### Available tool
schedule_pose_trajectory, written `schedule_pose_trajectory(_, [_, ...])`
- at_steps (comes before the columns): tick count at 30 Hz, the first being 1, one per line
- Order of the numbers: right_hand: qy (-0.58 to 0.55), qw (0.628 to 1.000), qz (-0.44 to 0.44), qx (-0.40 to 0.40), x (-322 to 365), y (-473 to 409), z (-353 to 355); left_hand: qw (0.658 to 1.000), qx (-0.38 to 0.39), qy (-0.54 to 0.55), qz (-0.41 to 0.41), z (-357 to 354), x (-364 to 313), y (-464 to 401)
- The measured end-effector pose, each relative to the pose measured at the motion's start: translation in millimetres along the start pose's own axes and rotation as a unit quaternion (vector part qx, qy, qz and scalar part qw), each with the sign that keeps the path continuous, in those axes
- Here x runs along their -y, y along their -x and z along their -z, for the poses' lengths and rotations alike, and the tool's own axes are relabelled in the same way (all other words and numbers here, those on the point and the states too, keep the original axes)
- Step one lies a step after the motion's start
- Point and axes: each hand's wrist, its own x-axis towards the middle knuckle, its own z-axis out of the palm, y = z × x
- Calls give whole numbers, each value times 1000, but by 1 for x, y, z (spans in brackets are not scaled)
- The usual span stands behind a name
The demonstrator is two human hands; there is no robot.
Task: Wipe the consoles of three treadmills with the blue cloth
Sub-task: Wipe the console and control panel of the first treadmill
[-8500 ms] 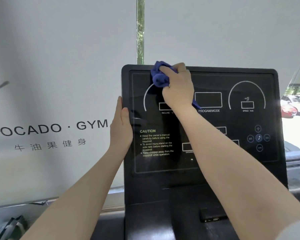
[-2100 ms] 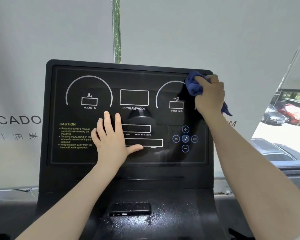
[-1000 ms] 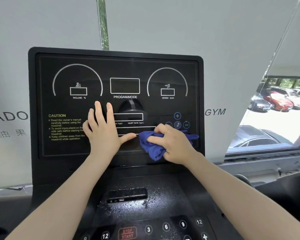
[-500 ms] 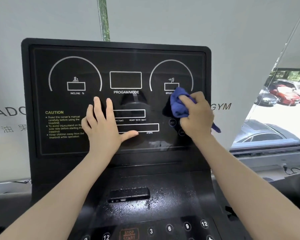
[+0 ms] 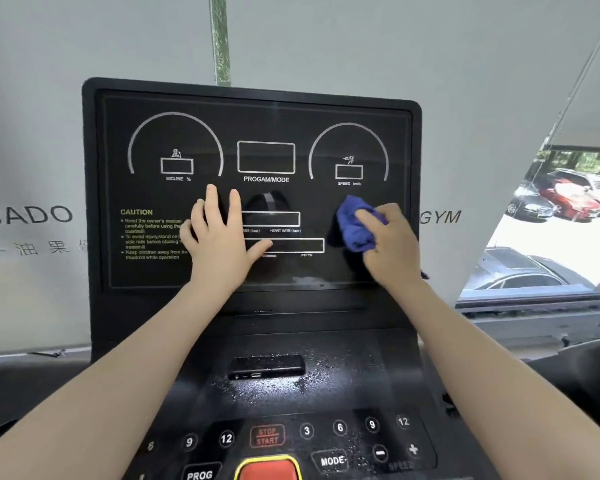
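A black treadmill console (image 5: 146,133) stands upright in front of me, with white dials and a yellow caution text. My right hand (image 5: 392,244) grips a bunched blue cloth (image 5: 355,225) and holds it against the lower right of the display, over the round buttons. My left hand (image 5: 219,240) lies flat on the middle of the display with fingers straight, thumb out to the right. A smear of moisture shows along the display's bottom edge.
Below the display a sloped black panel (image 5: 326,375) is speckled with droplets and carries a slot, number keys and a red stop button (image 5: 267,469). A white blind with gym lettering hangs behind. At right a window (image 5: 551,223) shows parked cars.
My right hand with the cloth has swept up from the display's lower middle to its right side and now sits slightly lower and further left there. My left hand has stayed flat in place.
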Motion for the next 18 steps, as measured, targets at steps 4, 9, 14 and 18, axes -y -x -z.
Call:
schedule_pose_trajectory(4, [10, 990, -132, -50, 15, -5, -15, 998, 15, 41, -44, 9, 23, 4])
schedule_pose_trajectory(9, [-6, 986, -145, -79, 95, -4, -51, 993, -46, 106, -39, 19, 65, 8])
schedule_pose_trajectory(14, [-10, 999, -34, -13, 174, 15, -88, 990, -94, 95, 46, 21, 114, 15])
schedule_pose_trajectory(18, [8, 984, 152, 94, 193, 27, -94, 980, -72, 131, 131, 21, 137, 16])
